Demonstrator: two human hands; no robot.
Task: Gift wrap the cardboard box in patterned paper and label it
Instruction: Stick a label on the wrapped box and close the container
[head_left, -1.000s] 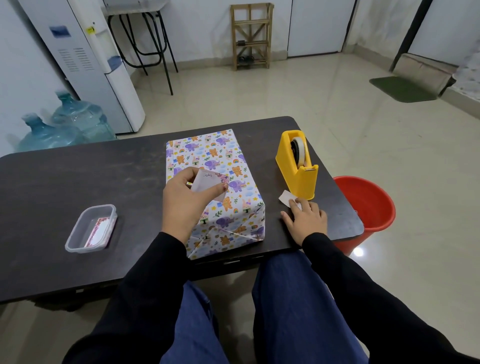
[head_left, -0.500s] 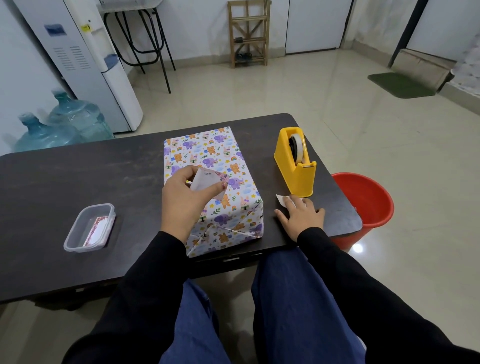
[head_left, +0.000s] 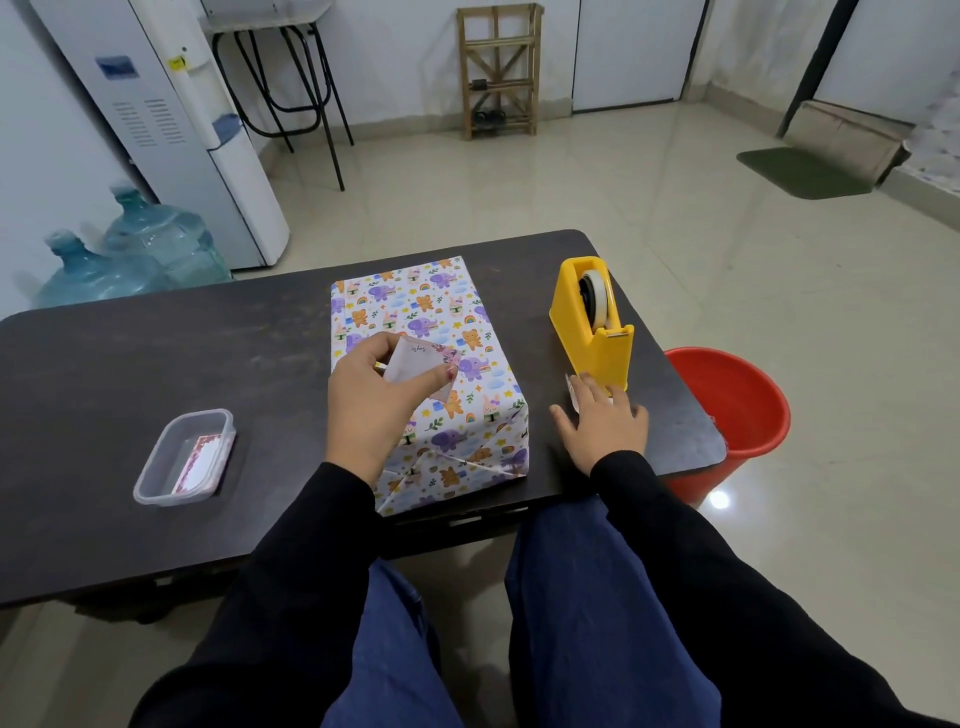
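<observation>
The only writing legible was on the small pale paper label card (head_left: 418, 364) with a pink floral corner, where the letters "shes" showed along its top edge; the rest was hidden by fingers. The left hand (head_left: 366, 410) pinched this label card between thumb and curled fingers, holding it tilted just above the top of the rectangular box (head_left: 415, 306), which was fully wrapped in white paper printed with purple elephants, orange bears and rainbows. The box lay lengthwise in the middle of the dark matte table (head_left: 156, 353), its folded near end right at the table's near edge.

The right hand (head_left: 605, 428) lay flat on the table with fingers spread and straight, fingertips on a white paper slip (head_left: 570, 392) touching the foot of the yellow plastic tape dispenser (head_left: 592, 322). The dispenser stood close to the table's right edge, a narrow strip of tabletop between it and the box.

To the left, a clear plastic rectangular tub (head_left: 156, 467) held another red-bordered white card (head_left: 200, 462); its print was too small to read. A wide stretch of tabletop separated tub and box. A round red plastic bucket (head_left: 737, 410) stood on the floor off the right corner. A blue sticker on the white water dispenser (head_left: 171, 119) was illegible.
</observation>
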